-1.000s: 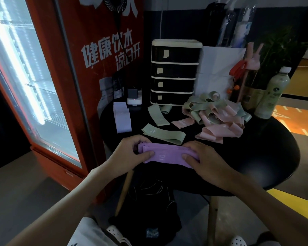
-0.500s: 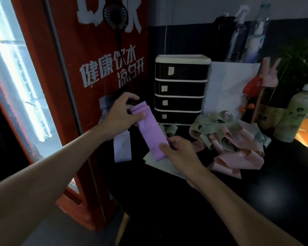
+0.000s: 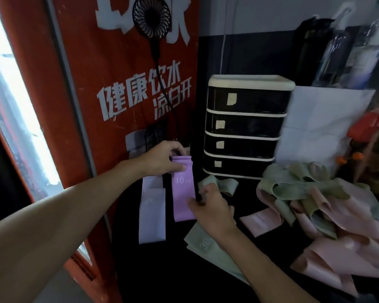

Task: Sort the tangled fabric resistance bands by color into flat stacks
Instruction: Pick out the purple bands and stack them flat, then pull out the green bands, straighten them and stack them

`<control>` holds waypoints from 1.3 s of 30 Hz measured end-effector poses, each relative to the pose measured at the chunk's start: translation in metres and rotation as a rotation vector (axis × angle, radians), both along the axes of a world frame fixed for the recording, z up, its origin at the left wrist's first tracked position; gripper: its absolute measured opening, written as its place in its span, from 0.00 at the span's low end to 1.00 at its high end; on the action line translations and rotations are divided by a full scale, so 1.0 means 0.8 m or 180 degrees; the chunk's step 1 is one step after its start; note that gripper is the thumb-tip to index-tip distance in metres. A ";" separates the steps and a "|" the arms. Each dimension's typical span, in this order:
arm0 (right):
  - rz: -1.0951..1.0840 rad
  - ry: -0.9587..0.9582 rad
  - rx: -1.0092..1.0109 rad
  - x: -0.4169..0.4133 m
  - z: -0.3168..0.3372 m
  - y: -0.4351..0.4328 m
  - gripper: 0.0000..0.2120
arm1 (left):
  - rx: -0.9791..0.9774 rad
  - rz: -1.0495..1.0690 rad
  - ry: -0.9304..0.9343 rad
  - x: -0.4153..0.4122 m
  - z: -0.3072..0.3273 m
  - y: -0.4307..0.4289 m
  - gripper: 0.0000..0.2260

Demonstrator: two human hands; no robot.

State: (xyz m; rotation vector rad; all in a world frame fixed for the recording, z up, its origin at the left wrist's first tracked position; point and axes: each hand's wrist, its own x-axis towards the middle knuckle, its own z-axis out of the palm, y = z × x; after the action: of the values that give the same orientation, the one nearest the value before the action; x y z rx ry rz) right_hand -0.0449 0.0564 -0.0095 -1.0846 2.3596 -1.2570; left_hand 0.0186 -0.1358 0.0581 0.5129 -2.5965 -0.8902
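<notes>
Left hand (image 3: 160, 159) and right hand (image 3: 210, 209) pinch opposite ends of a purple band (image 3: 182, 191) flat beside a lavender band (image 3: 152, 212) at the tabletop's (image 3: 271, 259) left edge.

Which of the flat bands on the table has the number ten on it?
The purple band, held at both ends by the left hand and right hand. The lavender band beside it reads 20, the green band 30.
</notes>
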 end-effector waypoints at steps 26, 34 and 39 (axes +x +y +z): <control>0.0347 0.1534 0.0157 0.015 -0.026 0.016 0.11 | -0.1378 -0.0121 -0.0223 0.019 -0.040 0.003 0.12; 0.0355 0.1458 0.0139 0.014 -0.028 0.015 0.11 | -0.1788 -0.0283 -0.1074 0.025 -0.042 0.014 0.12; 0.0305 0.1631 0.0149 0.016 -0.027 0.014 0.12 | -0.1628 -0.0227 -0.1215 0.023 -0.039 0.014 0.12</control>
State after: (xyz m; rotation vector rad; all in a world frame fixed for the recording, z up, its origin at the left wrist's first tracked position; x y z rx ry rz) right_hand -0.0320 0.0679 -0.0311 -1.6424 2.6282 -0.9696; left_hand 0.0371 -0.1245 0.0270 0.4780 -3.0468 -0.1231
